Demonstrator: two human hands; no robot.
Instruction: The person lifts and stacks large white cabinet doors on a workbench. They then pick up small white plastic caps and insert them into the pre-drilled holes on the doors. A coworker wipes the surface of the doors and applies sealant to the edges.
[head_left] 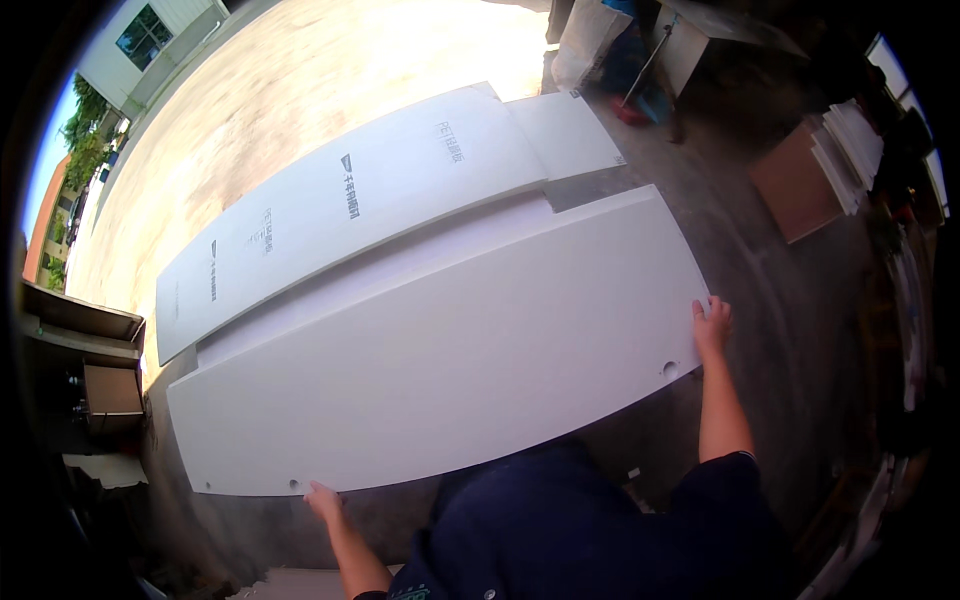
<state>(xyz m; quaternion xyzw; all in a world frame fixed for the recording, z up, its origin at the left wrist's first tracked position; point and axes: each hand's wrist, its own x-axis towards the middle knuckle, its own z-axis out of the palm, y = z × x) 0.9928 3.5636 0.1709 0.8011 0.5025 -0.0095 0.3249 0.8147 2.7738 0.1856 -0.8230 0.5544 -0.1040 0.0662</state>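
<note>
A long white cabinet door panel (440,350) lies across in front of me, with round hinge holes along its near edge. At that edge, left of the middle, my left hand (323,501) grips the panel close to one of the holes. My right hand (712,327) is closed on the panel's right end, thumb on top, near the larger round hole. Beyond it lies a second long white panel (390,190) with dark print on its face. Between the two shows a strip of another pale sheet (375,268). What supports the panels is hidden.
A smaller white board (567,135) sticks out at the far right. Stacked boards (810,175) lean farther right, and a brown carton (113,390) stands at the left. Sunlit ground (330,70) stretches beyond the panels. Assorted items, partly dark, stand at the upper right.
</note>
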